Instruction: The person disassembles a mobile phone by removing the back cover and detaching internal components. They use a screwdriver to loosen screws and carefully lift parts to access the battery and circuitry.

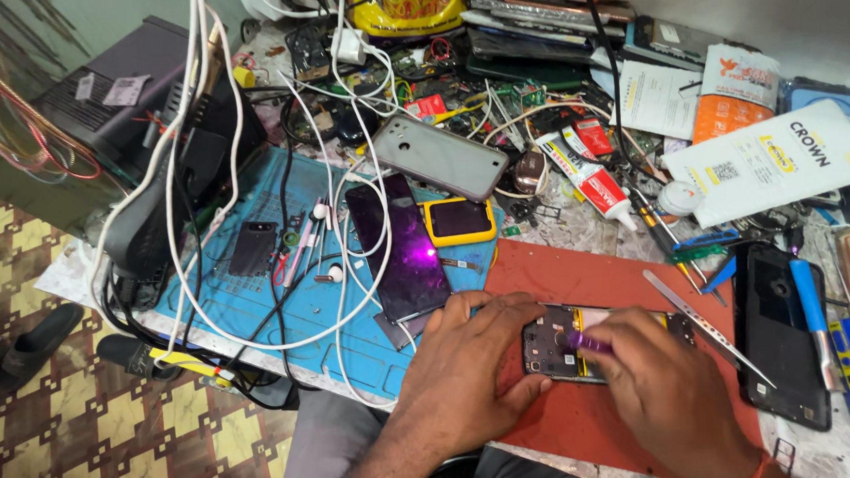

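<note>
One head-worn camera looks steeply down from close above the cluttered tabletop (630,267), facing forward over both hands, with patterned floor (115,420) at left.
</note>
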